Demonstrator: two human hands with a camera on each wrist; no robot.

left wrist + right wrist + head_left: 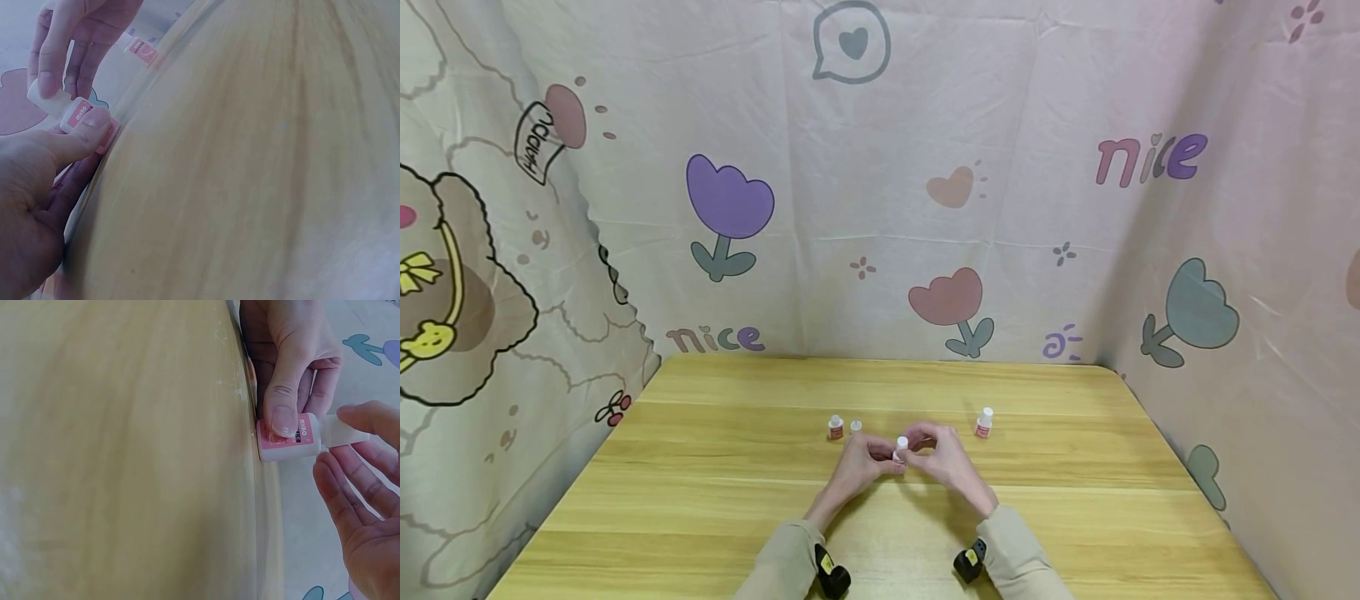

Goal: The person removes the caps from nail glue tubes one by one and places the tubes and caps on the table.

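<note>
My left hand [859, 462] grips the body of a small white bottle [290, 440] with a pink label, its thumb pressed over the print. The bottle stands upright at the tabletop, mid-table in the head view. On its white cap [342, 432] my right hand [943, 454] has a pinch, thumb on one side and fingertips on the other. The cap sits at the bottle's neck. Part of the label is hidden under the left thumb [95, 124].
Left of the hands stand another small bottle [836, 428] with a short top and a small white piece [856, 426] like a cap. A third bottle [984, 423], with a tall white cap, stands to the right. A printed curtain [865, 317] hangs behind the wooden table [715, 467].
</note>
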